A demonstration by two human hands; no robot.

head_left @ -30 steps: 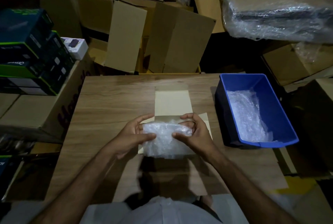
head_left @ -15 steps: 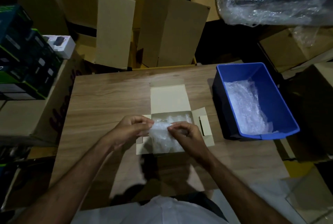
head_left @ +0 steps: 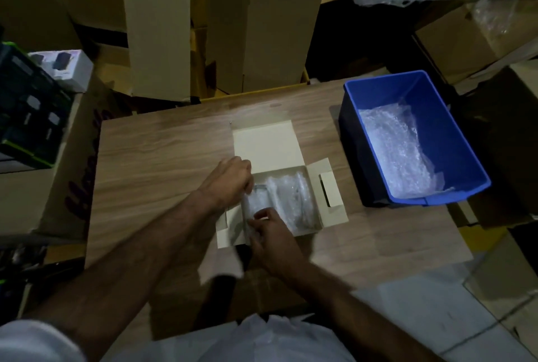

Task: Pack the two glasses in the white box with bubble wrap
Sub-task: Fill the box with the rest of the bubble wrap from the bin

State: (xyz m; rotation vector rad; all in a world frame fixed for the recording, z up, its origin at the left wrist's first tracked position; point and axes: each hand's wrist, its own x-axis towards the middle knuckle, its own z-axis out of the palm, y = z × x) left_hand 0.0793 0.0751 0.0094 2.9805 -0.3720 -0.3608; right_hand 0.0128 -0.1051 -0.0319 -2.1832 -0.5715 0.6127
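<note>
The white box (head_left: 313, 217) lies open on the wooden table (head_left: 163, 152), its lid (head_left: 266, 146) folded flat away from the person and its side flaps spread out. Two bundles in bubble wrap lie side by side inside it: the right bundle (head_left: 294, 201) rests alone against the right wall, and the left bundle (head_left: 257, 204) sits under both hands. The left hand (head_left: 230, 181) reaches in at the far left corner, fingers curled down onto the top of that bundle. The right hand (head_left: 269, 232) is at the near edge, fingertips pinching the wrap. The picture is dim and blurred, so the glass itself is hard to make out. To the right stands a blue bin (head_left: 463, 155) with more bubble wrap (head_left: 393, 146) lying in it. Cardboard cartons (head_left: 157, 27) crowd behind the table.
</note>
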